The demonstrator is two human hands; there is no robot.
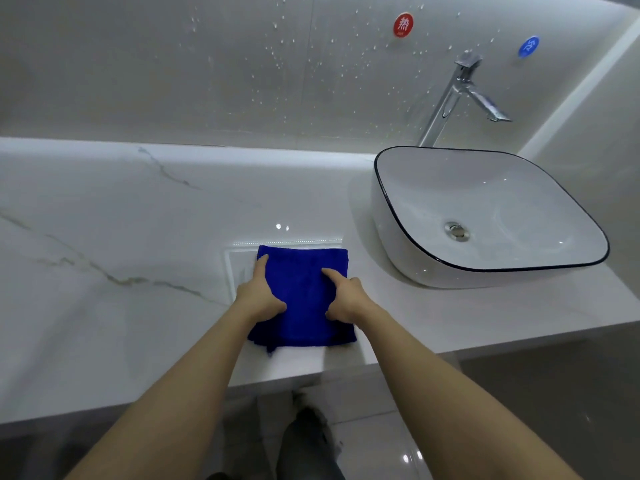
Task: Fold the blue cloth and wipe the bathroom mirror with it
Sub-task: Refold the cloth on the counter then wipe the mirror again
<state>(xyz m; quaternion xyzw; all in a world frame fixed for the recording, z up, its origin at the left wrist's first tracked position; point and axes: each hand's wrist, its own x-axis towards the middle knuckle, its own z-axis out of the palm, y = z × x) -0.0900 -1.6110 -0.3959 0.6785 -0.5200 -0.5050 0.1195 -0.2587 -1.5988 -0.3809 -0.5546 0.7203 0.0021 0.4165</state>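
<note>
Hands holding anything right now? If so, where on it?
Nothing lifted. Both hands, left and right, press flat on the blue cloth, near its left and right sides, on the counter.

Blue cloth (304, 299) plush, matt; countertop (138, 220) glossy veined marble; faucet (460, 88) shiny chrome; basin (485, 209) glazed ceramic

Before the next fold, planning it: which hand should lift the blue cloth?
Probably the left hand: it lies along the blue microfibre cloth's edge, while the right hand presses mid-cloth, anchoring it.
</note>
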